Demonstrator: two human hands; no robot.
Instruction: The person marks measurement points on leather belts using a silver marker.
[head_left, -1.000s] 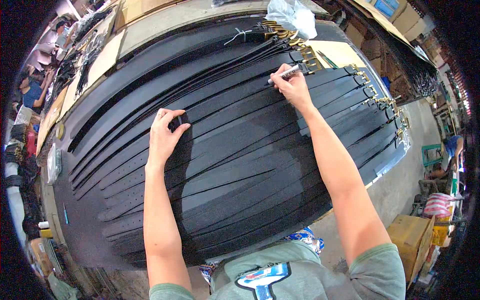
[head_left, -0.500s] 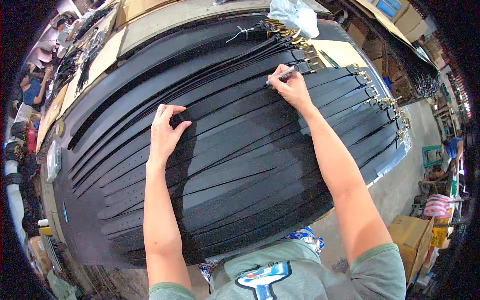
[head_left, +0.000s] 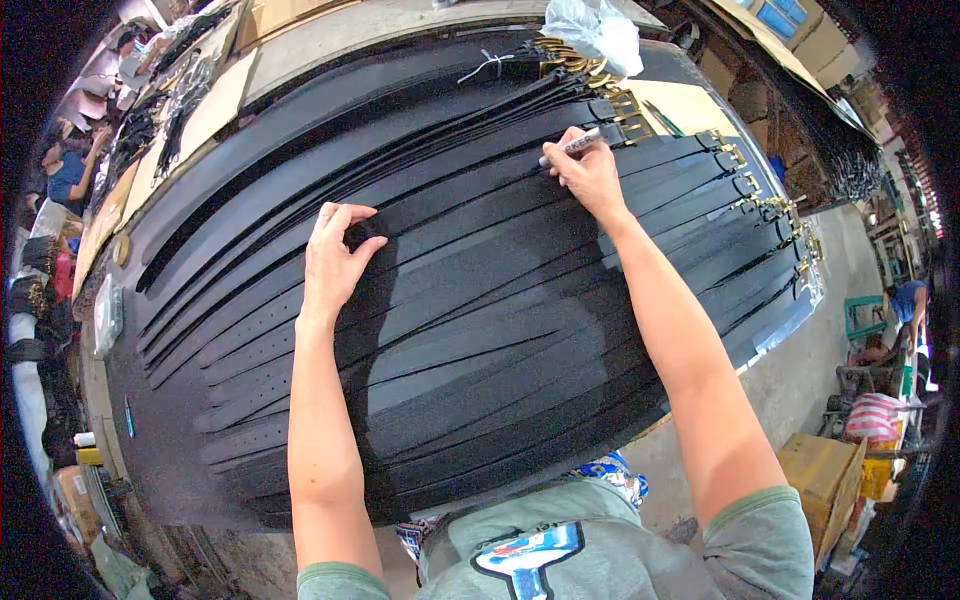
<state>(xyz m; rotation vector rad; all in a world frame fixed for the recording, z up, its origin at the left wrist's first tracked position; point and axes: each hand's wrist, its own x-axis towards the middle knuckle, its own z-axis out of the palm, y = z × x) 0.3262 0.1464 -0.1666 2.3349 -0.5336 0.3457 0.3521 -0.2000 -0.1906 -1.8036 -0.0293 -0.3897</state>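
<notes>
Many black belts [head_left: 480, 270] lie side by side across a dark table, their gold buckles [head_left: 745, 185] at the right end. In my right hand [head_left: 590, 178] is a grey-and-white marker [head_left: 572, 147], its tip close to the edge of a belt near the upper middle. My left hand [head_left: 336, 255] rests on the belts left of centre, thumb and fingers apart, with nothing visible between them. Punched holes show at the belts' left ends.
Clear plastic bags [head_left: 592, 35] and yellowish card [head_left: 680, 105] lie at the table's far right. A cardboard box [head_left: 822, 485] stands on the floor at lower right. People are at the far left [head_left: 65, 172] and far right [head_left: 908, 300].
My right hand and the marker have shifted very slightly, and the marker is tilted a little differently. The left hand stays spread in nearly the same place.
</notes>
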